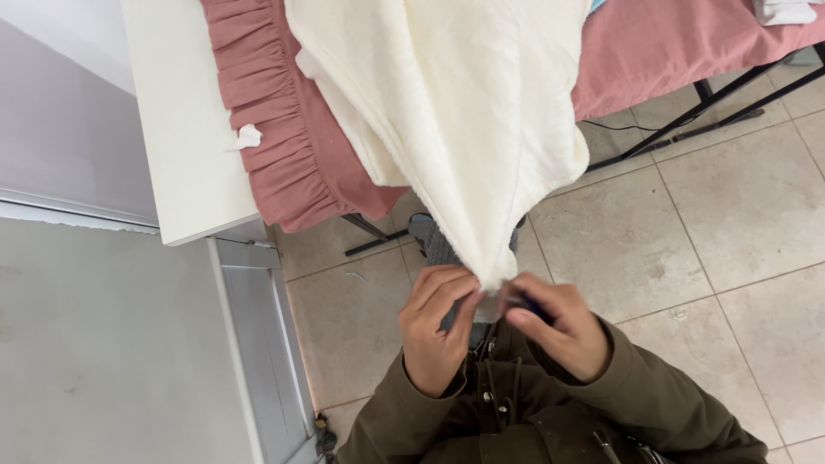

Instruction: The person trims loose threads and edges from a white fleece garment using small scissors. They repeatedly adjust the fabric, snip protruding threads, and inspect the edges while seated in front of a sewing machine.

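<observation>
Just above the lap, left hand (436,325) and right hand (554,331) both pinch the low corner of the cream fabric (455,112) hanging off the pink-covered bench (653,51), fingers closed; keep that corner taut, pinch tight.

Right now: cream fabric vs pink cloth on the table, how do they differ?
The cream fabric is plush and plain-edged; the pink cloth is smoother with a ruffled hem. The cream fabric is pulled off the table to a point pinched by the left hand and right hand; the pink cloth lies spread underneath, its edge hanging free, no hand on it. Both drape over the table's edge.
</observation>
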